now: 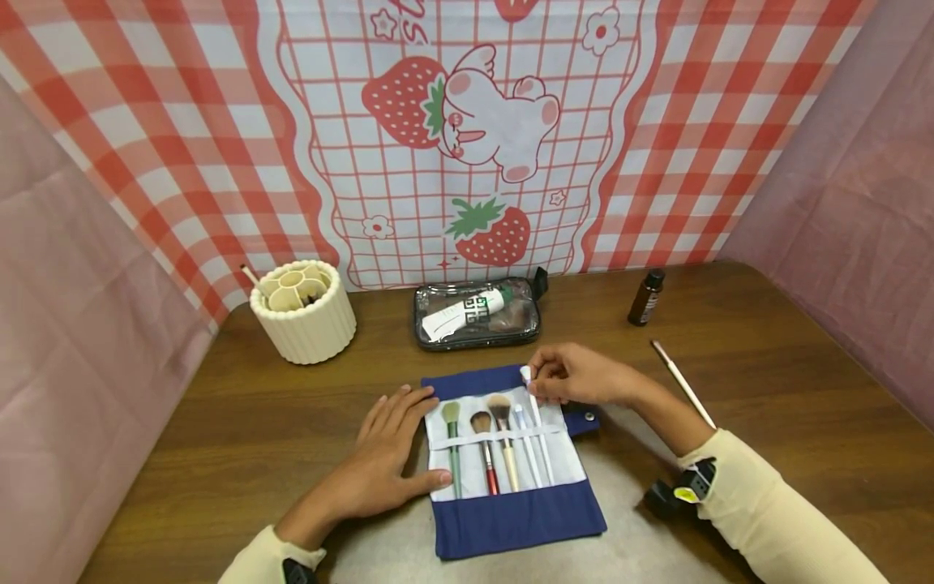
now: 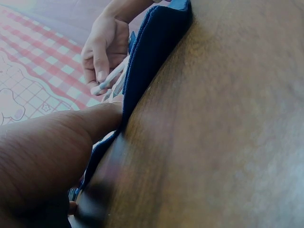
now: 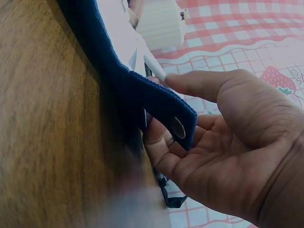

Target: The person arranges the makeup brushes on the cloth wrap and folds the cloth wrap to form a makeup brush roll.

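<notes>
The roll's [image 1: 521,519] three-o'clock white brush [image 1: 543,446] is pinched near its top by the right hand [image 1: 576,375], long axis toward half-past-five; the outspread left hand [image 1: 383,462] is laid at nine.

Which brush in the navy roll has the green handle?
The leftmost brush, nearest the left hand; the others have red, cream or whitish handles.

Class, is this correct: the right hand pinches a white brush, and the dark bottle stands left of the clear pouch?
No: the head view shows the dark bottle standing right of the clear pouch. The right hand does pinch a white brush.
</notes>
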`<state>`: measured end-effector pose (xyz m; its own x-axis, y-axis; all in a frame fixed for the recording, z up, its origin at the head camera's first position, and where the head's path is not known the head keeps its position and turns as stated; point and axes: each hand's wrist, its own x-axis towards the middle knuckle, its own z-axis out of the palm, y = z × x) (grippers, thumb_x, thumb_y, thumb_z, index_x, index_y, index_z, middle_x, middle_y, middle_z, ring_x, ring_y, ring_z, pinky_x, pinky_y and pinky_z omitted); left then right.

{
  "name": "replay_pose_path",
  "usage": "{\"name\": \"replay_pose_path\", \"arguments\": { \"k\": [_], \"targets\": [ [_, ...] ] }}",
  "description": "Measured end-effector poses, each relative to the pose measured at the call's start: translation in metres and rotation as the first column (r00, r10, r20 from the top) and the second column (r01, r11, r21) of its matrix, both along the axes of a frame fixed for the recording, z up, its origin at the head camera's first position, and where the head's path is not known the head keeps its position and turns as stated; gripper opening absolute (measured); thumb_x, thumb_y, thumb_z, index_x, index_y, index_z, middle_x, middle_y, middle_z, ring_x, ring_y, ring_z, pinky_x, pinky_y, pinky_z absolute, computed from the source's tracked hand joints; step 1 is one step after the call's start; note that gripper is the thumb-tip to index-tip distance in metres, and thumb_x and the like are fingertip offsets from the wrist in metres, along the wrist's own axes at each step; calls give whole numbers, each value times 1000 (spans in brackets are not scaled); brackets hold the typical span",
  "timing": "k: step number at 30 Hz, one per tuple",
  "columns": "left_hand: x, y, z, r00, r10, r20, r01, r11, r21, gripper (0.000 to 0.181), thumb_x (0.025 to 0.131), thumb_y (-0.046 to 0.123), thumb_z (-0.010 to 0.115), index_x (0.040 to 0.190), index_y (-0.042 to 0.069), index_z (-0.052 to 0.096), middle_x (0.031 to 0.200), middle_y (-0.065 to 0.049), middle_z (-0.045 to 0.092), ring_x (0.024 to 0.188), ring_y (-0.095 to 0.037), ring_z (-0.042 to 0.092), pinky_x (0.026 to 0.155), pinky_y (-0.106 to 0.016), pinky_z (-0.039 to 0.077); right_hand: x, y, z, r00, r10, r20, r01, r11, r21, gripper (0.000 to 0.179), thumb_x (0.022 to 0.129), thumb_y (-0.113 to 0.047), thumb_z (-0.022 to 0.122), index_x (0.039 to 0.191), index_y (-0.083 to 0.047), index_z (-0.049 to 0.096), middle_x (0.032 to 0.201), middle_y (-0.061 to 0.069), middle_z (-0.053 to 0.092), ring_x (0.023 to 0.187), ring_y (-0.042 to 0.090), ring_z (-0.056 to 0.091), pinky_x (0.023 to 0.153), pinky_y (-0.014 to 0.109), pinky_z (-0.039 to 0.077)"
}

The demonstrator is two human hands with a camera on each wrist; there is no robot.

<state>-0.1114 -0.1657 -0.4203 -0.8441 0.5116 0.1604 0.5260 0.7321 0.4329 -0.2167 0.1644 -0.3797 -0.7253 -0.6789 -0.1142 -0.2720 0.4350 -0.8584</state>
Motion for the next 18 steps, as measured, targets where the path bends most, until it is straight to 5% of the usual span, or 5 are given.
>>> {"name": "replay_pose_path", "arguments": {
  "k": [8,18],
  "targets": [
    [0,0,0,1000,1,-4,-1,1000,-4,95,86,63,68,156,9,32,163,-9,26,151,-36,13,120,-57,5,3,2,3,990,117,-82,-108,988,106,11,94,-15,71,99,-7,66,73,-4,56,61,8,49,55,22,41],
    [0,0,0,1000,-1,-5,0,1000,-5,95,86,63,68,156,9,32,163,-9,26,151,-37,14,120,-57,6,6,1,5,982,185,-42,-176,971,162,15,92,-23,75,92,-10,67,64,-6,41,55,5,37,53,21,32]
  ]
}}
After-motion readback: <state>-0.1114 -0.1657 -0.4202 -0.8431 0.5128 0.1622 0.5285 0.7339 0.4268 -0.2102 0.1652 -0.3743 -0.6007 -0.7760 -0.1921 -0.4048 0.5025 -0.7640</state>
